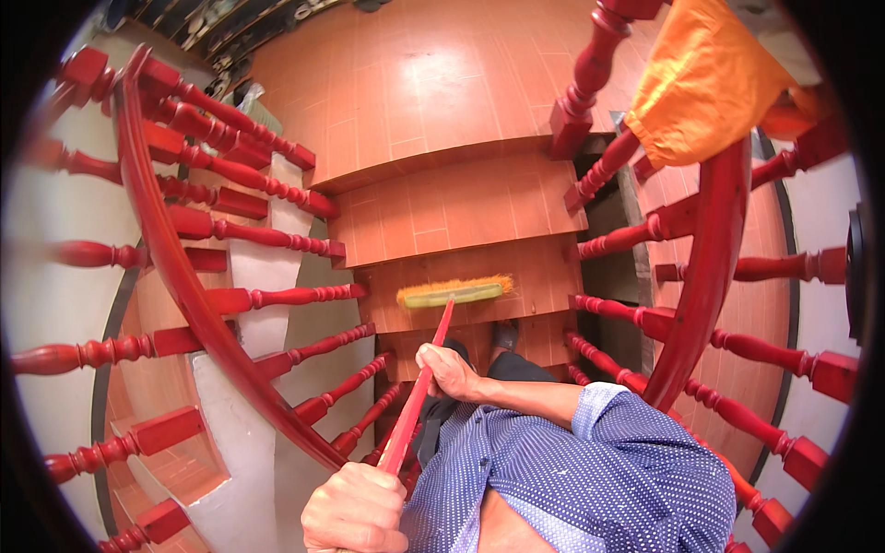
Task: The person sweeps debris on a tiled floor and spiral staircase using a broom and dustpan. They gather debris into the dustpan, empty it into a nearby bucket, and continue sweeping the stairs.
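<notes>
A push broom slants down the stairs, its red handle [409, 419] running up from the lower left toward the middle. My left hand [356, 510] is wrapped around the upper end of that handle, at the bottom of the picture. Farther down the shaft, my right hand [451, 373] grips it with the thumb lying along the top. The yellow-green broom head [453, 296] with orange bristles rests across a wooden-looking stair tread [546, 276], just ahead of my feet. One sandalled foot [505, 336] shows behind the broom head; the other is partly hidden by my right hand.
Red turned balusters and a curved handrail [173, 256] flank the stairs on the left. Another handrail [712, 256] runs on the right, with an orange cloth [709, 83] draped over it. Beyond the lower steps lies a shiny floor [442, 83]; shelves holding shoes [207, 27] stand far left.
</notes>
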The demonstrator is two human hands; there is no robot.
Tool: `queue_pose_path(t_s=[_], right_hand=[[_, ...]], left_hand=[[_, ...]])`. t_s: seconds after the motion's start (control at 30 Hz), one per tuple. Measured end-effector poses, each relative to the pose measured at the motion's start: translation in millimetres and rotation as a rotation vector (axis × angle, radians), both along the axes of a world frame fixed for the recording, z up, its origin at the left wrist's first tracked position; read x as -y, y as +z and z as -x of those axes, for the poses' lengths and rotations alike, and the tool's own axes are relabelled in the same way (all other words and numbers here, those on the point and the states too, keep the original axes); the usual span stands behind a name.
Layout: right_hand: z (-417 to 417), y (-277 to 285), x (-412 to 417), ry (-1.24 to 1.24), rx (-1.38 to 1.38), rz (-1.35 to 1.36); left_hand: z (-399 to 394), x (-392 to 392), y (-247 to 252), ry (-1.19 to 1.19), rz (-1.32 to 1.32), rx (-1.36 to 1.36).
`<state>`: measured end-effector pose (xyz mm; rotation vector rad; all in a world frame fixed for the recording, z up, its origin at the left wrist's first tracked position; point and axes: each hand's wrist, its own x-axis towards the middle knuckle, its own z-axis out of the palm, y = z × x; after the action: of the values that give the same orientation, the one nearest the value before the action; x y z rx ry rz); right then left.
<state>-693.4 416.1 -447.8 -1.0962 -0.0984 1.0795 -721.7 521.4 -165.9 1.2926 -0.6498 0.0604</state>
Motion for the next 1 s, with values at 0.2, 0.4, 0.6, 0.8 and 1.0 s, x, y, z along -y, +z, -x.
queue_pose_path(t_s=[0.2, 0.4, 0.6, 0.8, 1.0], right_hand=[[-19.4, -61.1, -53.0, -0.051, 0.343, 0.005], [60.5, -102.6, -89.6, 0.225, 0.289, -0.083], [77.5, -45.9, -85.9, 0.565, -0.04, 0.119], [67.2, -20.4, -129.8, 0.301, 0.278, 0.073], [36.5, -71.5, -177.0, 0.296, 0.268, 0.167]], left_hand=[[44.1, -27.6, -52.4, 0.416, -0.012, -0.211], [115.3, -62.3, -58.3, 0.805, 0.182, -0.325], [135.1, -95.8, -42.0, 0.645, 0.194, -0.246], [139.1, -133.3, -14.1, 0.437, 0.121, -0.079], [165.0, -142.9, -85.5, 0.942, 0.209, -0.229]])
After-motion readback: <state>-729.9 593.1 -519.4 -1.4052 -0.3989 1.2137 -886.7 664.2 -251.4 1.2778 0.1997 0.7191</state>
